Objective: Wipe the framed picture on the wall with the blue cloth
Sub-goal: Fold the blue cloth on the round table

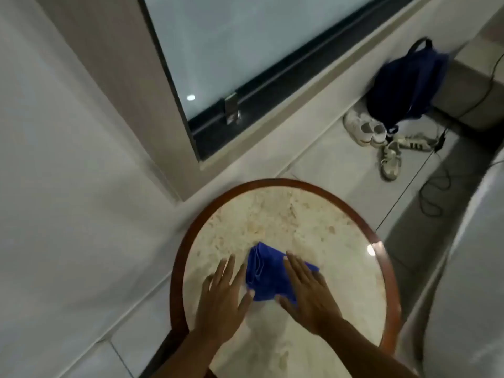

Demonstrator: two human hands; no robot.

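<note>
The right hand [308,293] lay flat, fingers spread, pressing on a folded blue cloth [268,274], gripping nothing; the left hand [222,298] rested open on the tabletop just beside the cloth's left edge. The cloth sat near the middle of a round cream marble table with a reddish wooden rim [286,184]. Beyond stood pale glossy floor tiles [335,165], a dark-framed glass pane [218,50], a navy backpack [406,83], white sneakers [362,129] and a thin black cable [433,192]. No writing was legible.
</note>
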